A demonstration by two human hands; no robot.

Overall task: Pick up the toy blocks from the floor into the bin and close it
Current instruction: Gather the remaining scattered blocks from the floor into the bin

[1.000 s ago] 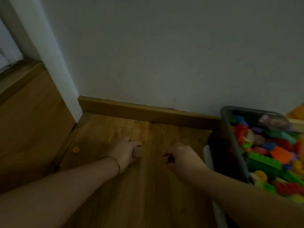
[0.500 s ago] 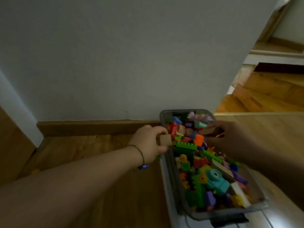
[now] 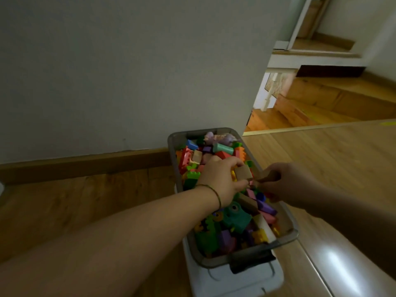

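Both forearms bare, reaching forward from the lower corners and converging near centre frame. Left hand (image 3: 220, 179) back-up, thin cord band at the wrist, fingers (image 3: 232, 162) curled, thumb below, pinched on a small piece. Right hand (image 3: 287, 185) close beside it, nearly touching, knuckles up, fingers folded inward around another piece. Right arm in shadow, slightly blurred.

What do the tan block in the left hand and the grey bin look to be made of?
Tan cube block: likely unpainted wood, matte, flat faces without studs. Grey rectangular bin: probably smooth plastic; its translucent wall shows the blocks' colours dimly through it.
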